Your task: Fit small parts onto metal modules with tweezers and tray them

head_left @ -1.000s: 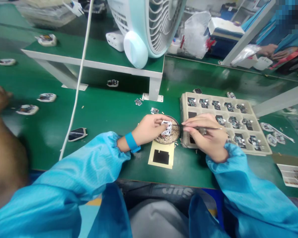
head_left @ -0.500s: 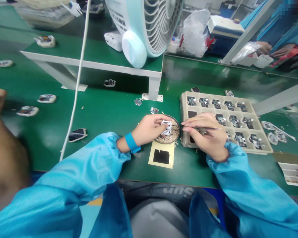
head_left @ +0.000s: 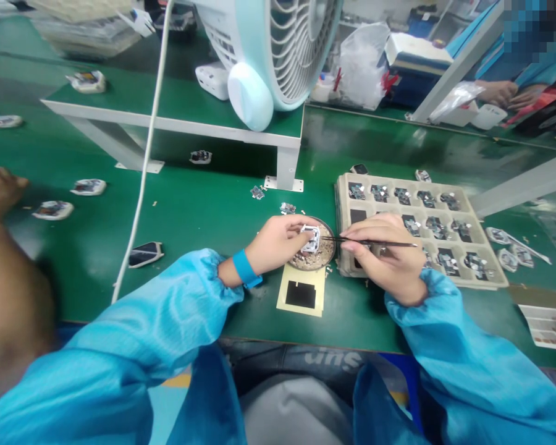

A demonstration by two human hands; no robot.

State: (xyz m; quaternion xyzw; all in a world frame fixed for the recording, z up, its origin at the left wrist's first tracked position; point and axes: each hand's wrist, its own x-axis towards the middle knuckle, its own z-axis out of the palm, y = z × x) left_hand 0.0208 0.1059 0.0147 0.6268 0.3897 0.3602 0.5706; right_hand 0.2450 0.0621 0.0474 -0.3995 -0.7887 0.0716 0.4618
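Note:
My left hand (head_left: 282,246), with a blue band at the wrist, is closed on a small white device housing (head_left: 310,239) with dark parts inside. It holds the housing over a round dish (head_left: 325,256) of small tan bits. Tweezers (head_left: 375,241) sit in my right hand (head_left: 389,253), thumb and fingers pinched on them, their tips pointing left at the housing's right side. Whether the tips touch it, I cannot tell. Below the dish lies a yellow sheet (head_left: 282,296) with a black sticker (head_left: 301,294) on it.
A beige compartment tray (head_left: 484,247) of circuit boards stands right of the dish. A fan (head_left: 250,93) is on the raised shelf (head_left: 176,120). A white cable (head_left: 143,167) hangs at left. Several white housings (head_left: 53,210) lie leftward, near another person's arm (head_left: 9,278).
The tweezers have shifted slightly in my right hand, with their back end a little lower and farther right. My left hand still holds the housing over the dish. The other person's hand moved rightward.

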